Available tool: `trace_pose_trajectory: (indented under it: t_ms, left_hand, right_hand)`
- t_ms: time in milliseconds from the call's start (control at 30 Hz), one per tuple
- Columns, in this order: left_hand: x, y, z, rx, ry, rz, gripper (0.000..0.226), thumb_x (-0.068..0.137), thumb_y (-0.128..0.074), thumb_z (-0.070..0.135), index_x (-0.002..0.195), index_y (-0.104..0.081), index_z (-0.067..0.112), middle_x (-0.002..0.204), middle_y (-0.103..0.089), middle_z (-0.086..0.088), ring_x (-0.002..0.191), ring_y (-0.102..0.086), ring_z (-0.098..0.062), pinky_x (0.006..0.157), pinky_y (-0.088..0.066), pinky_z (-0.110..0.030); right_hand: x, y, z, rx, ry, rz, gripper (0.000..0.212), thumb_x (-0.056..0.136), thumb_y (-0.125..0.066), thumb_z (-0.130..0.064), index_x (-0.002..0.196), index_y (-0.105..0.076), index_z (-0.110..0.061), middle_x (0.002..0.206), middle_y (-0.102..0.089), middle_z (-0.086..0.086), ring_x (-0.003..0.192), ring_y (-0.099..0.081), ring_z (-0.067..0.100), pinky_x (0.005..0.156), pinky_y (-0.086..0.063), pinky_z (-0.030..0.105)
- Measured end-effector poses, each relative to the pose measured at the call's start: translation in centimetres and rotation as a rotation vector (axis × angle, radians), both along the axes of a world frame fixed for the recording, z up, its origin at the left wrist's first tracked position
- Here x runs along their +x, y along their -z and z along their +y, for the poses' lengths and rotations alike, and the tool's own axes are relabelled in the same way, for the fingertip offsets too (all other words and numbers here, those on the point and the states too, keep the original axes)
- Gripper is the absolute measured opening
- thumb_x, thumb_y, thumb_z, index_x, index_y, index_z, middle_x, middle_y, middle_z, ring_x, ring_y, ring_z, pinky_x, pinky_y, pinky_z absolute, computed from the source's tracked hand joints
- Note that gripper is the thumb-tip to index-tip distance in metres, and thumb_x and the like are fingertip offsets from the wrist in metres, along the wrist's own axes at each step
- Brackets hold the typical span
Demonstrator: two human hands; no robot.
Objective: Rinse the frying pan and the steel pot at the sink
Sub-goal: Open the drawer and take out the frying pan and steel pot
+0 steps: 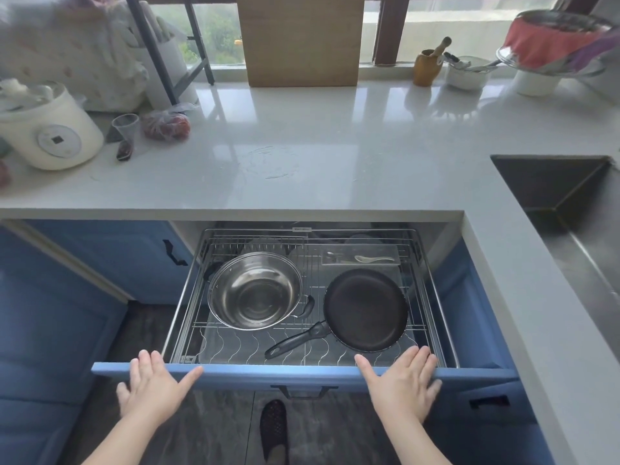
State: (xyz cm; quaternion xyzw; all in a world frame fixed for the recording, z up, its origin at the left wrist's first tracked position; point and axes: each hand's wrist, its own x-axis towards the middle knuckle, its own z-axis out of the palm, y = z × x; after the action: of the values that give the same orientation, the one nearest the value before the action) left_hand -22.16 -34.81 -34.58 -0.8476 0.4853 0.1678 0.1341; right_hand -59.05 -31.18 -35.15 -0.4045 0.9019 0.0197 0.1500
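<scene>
Barely begun — frying pan (365, 308) and steel pot (255, 290) sit in the open drawer (285, 372); sink (567, 209) at two o'clock unused. Both hands — left hand (151, 385), right hand (404, 380) — rest on its front, fingers (364, 362) straight, slightly spread.

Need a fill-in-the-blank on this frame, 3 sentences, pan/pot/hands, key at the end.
1. The pot and the pan both lie in the open ____.
2. The pan lies to the ____ of the pot.
3. Both the left hand and the right hand rest with straight fingers on the blue front, holding ____.

Missing words: drawer; right; nothing
</scene>
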Motion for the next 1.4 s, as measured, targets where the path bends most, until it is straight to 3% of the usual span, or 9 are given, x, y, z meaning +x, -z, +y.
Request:
trace_pose_trajectory:
  t_ms: [100,267,367,567,700,900,1133,1300,1400]
  left_hand:
    - [0.1,0.0,-0.2,0.021,0.017,-0.034,0.109,0.079,-0.024,0.087,0.155,-0.009,0.01,0.164,-0.002,-0.006,0.151,0.0,-0.022,0.118,-0.015,-0.047]
    - [0.1,-0.6,-1.8,0.036,0.069,-0.083,0.092,0.08,-0.039,0.082,0.142,-0.035,0.014,0.144,-0.036,-0.001,0.138,-0.03,-0.019,0.11,-0.03,-0.042]
    - [-2.2,-0.9,-4.1,-0.044,0.192,-0.022,0.091,0.086,-0.056,0.063,0.152,-0.02,0.012,0.159,-0.02,-0.005,0.145,-0.019,-0.022,0.117,-0.023,-0.044]
    - [-12.3,0.0,-8.7,-0.081,0.517,0.184,0.106,0.087,-0.061,0.058,0.156,0.004,0.012,0.164,0.007,-0.003,0.152,0.005,-0.022,0.122,-0.006,-0.038]
    - [-19.2,4.1,-13.1,-0.025,0.73,0.263,0.115,0.082,-0.065,0.06,0.156,0.009,0.014,0.164,0.011,-0.002,0.151,0.009,-0.022,0.123,-0.003,-0.038]
    - [-24.5,8.2,-15.9,0.068,0.966,0.179,0.13,0.071,-0.074,0.063,0.155,0.009,0.01,0.164,0.006,-0.009,0.151,0.004,-0.027,0.123,-0.003,-0.042]
    - [-26.5,14.1,-20.4,0.203,1.01,0.122,0.145,0.061,-0.08,0.061,0.153,0.019,0.008,0.162,0.015,-0.013,0.151,0.009,-0.03,0.123,-0.001,-0.043]
    - [-26.4,15.8,-22.9,0.279,0.996,0.117,0.149,0.059,-0.082,0.056,0.151,0.024,0.008,0.162,0.018,-0.01,0.151,0.008,-0.026,0.123,0.002,-0.041]
    - [-26.4,16.4,-23.4,0.316,0.976,0.107,0.152,0.057,-0.084,0.056,0.149,0.028,0.01,0.163,0.002,-0.01,0.151,-0.003,-0.027,0.123,-0.001,-0.041]
  right_hand:
    - [-0.1,-0.1,-0.1,0.0,-0.009,0.008,0.119,0.072,-0.028,-0.09,0.153,-0.012,-0.004,0.161,-0.011,0.011,0.148,-0.005,0.026,0.116,-0.018,0.047]
    - [-2.0,-0.2,-0.6,-0.03,-0.061,0.037,0.113,0.075,-0.035,-0.087,0.152,-0.018,-0.005,0.16,-0.019,0.01,0.147,-0.014,0.028,0.116,-0.017,0.046]
    - [-4.7,-0.1,-2.1,-0.059,-0.103,0.026,0.111,0.077,-0.039,-0.083,0.153,-0.014,-0.005,0.16,-0.018,0.01,0.147,-0.014,0.029,0.118,-0.016,0.043]
    - [-10.5,1.1,-6.7,-0.031,-0.212,-0.249,0.122,0.071,-0.068,-0.069,0.155,0.0,-0.014,0.163,-0.006,0.002,0.149,-0.009,0.02,0.121,-0.018,0.037]
    - [-13.3,4.3,-9.9,0.051,-0.248,-0.369,0.129,0.065,-0.081,-0.057,0.156,0.002,-0.02,0.163,-0.005,-0.004,0.149,-0.012,0.015,0.116,-0.023,0.034]
    - [-15.3,6.4,-11.7,0.156,-0.284,-0.437,0.136,0.061,-0.088,-0.046,0.156,0.006,-0.018,0.163,-0.003,-0.003,0.149,-0.009,0.017,0.118,-0.021,0.034]
    - [-16.7,10.3,-14.4,0.233,-0.323,-0.51,0.14,0.062,-0.092,-0.029,0.154,0.013,-0.017,0.163,0.002,0.002,0.149,-0.005,0.018,0.118,-0.014,0.03]
    - [-17.6,12.5,-15.3,0.306,-0.339,-0.494,0.144,0.059,-0.093,-0.027,0.153,0.015,-0.018,0.16,-0.013,0.007,0.147,-0.018,0.021,0.116,-0.028,0.034]
    - [-17.7,13.5,-15.9,0.325,-0.358,-0.491,0.146,0.059,-0.093,-0.024,0.152,0.019,-0.022,0.153,-0.025,0.008,0.142,-0.028,0.023,0.111,-0.035,0.035]
